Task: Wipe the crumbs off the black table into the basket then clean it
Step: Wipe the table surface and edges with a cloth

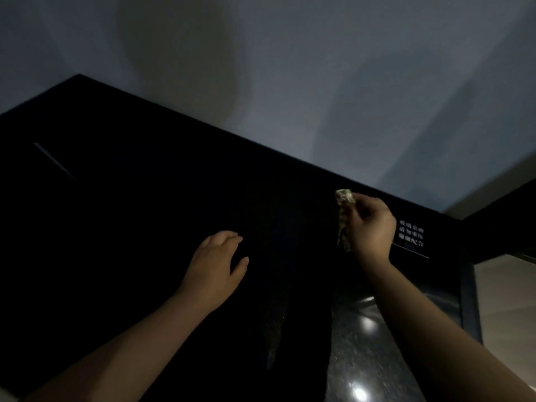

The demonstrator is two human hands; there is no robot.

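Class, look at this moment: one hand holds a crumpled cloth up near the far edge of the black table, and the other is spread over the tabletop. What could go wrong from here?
1. The right hand pinches the cloth by one end so it dangles; crumbs could shake loose onto the table.
2. No basket is in view, so crumbs pushed off an edge may land on the floor.
3. The scene is dark and the table black; crumbs could easily be missed.

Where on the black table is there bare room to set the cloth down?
The black table looks bare left of the left hand, out to its far corner, and between that hand and the right hand, which pinches the cloth. It is tighter at the right edge, by the white-lettered label. Dim light could hide crumbs.
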